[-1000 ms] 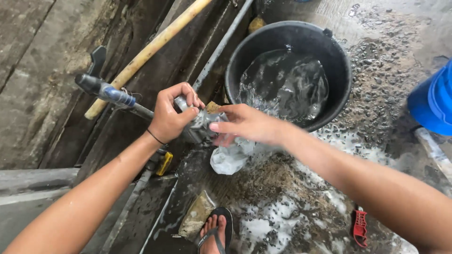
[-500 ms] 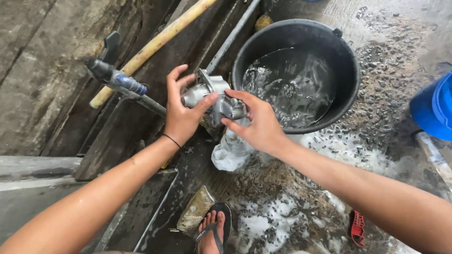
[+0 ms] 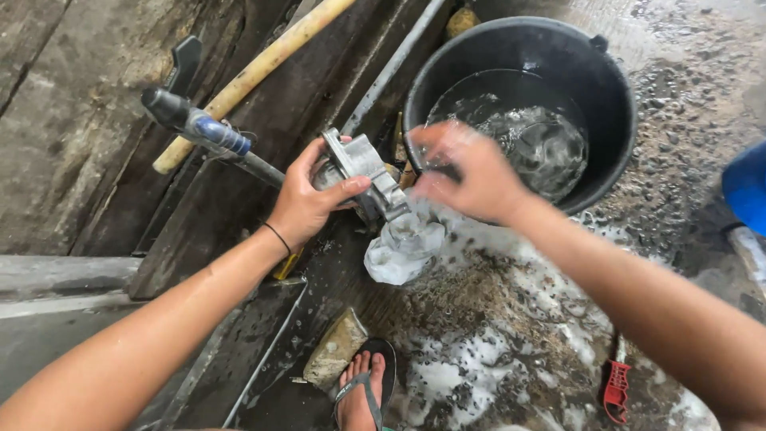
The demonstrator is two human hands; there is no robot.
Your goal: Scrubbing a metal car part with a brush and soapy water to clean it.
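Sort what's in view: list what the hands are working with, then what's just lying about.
In use: left hand gripping grey metal part; right hand beside it; black bucket of water; white cloth.

Lying about: yellow pole; red brush; blue container.

the right hand [image 3: 467, 172] is motion-blurred, its fingers indistinct, and the blue container [image 3: 746, 187] is cut off by the right edge.

Soft daylight, wet glare, motion blur
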